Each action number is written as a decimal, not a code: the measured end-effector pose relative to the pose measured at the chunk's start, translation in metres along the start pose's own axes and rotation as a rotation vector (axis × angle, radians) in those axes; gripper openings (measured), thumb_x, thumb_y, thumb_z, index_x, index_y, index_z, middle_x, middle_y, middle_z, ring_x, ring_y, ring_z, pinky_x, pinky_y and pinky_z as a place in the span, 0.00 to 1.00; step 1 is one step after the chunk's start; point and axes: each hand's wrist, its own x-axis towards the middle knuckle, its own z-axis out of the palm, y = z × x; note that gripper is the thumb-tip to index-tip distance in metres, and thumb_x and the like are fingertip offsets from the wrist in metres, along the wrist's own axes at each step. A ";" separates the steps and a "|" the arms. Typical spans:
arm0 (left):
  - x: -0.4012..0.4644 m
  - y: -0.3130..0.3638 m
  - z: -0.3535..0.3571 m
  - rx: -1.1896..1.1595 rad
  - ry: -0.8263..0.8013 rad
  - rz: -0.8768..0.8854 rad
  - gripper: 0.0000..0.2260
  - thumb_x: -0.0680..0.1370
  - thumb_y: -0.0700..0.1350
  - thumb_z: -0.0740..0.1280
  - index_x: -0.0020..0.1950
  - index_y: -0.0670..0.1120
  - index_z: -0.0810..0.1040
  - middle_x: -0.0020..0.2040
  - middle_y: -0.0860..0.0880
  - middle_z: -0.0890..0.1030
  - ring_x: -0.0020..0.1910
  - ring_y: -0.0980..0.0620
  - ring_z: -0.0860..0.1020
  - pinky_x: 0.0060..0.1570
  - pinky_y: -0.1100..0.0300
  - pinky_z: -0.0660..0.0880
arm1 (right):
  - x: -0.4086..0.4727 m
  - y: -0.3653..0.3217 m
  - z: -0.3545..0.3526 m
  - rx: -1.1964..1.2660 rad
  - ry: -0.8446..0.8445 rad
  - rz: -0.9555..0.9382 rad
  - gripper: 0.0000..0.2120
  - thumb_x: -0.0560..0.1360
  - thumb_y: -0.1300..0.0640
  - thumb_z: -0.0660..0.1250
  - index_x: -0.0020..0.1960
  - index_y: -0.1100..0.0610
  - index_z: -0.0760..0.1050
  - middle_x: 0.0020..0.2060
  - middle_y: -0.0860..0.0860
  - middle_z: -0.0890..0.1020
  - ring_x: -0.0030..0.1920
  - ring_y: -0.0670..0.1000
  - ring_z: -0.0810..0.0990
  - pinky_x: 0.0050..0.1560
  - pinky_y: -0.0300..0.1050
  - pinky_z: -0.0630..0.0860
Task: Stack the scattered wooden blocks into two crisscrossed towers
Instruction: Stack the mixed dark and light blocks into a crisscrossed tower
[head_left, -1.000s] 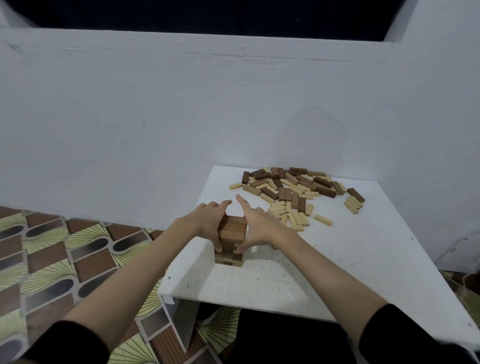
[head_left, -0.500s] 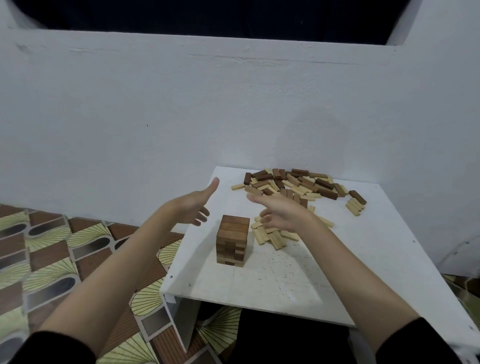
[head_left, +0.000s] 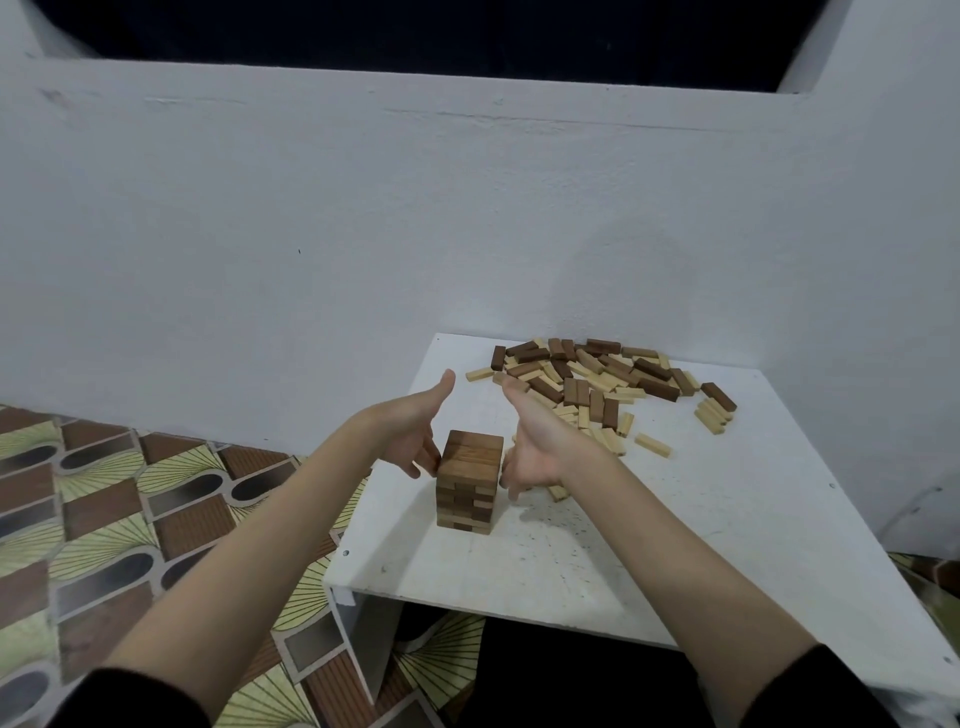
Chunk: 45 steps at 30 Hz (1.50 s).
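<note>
Our left hand (head_left: 410, 431) and right hand (head_left: 535, 447), apart half second ago, now back flanking dark tower (head_left: 469, 480) at table (head_left: 675, 545) near-left; fingers straight, holding nothing. Beyond: scattered blocks (head_left: 597, 384) unmoved.

A low white square table (head_left: 649, 561), its top speckled with dark flecks, stands on the patterned tile floor (head_left: 119, 519). Near its front-left edge rises a short crisscrossed tower of dark brown wooden blocks (head_left: 469, 480). Behind that tower sprawls a loose heap of pale and dark wooden blocks (head_left: 602, 384).
</note>
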 end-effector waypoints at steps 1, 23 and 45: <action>0.000 0.000 0.000 -0.004 -0.001 0.001 0.44 0.74 0.71 0.43 0.76 0.39 0.39 0.73 0.31 0.56 0.68 0.35 0.67 0.70 0.43 0.57 | -0.002 0.000 0.001 -0.006 -0.005 -0.002 0.39 0.76 0.31 0.50 0.78 0.54 0.47 0.71 0.64 0.66 0.71 0.64 0.63 0.71 0.62 0.50; 0.002 0.009 0.004 0.024 0.019 0.012 0.41 0.76 0.69 0.41 0.76 0.40 0.38 0.72 0.30 0.58 0.70 0.35 0.64 0.71 0.44 0.54 | 0.003 -0.008 -0.001 -0.094 0.056 -0.090 0.37 0.78 0.34 0.50 0.78 0.52 0.41 0.70 0.71 0.61 0.73 0.69 0.55 0.70 0.68 0.35; 0.003 0.007 0.002 0.002 0.051 0.026 0.41 0.76 0.68 0.44 0.76 0.39 0.41 0.72 0.31 0.60 0.69 0.35 0.66 0.70 0.44 0.56 | -0.007 -0.006 0.002 -0.055 0.059 -0.069 0.37 0.78 0.34 0.50 0.78 0.51 0.41 0.70 0.69 0.63 0.73 0.68 0.57 0.71 0.67 0.40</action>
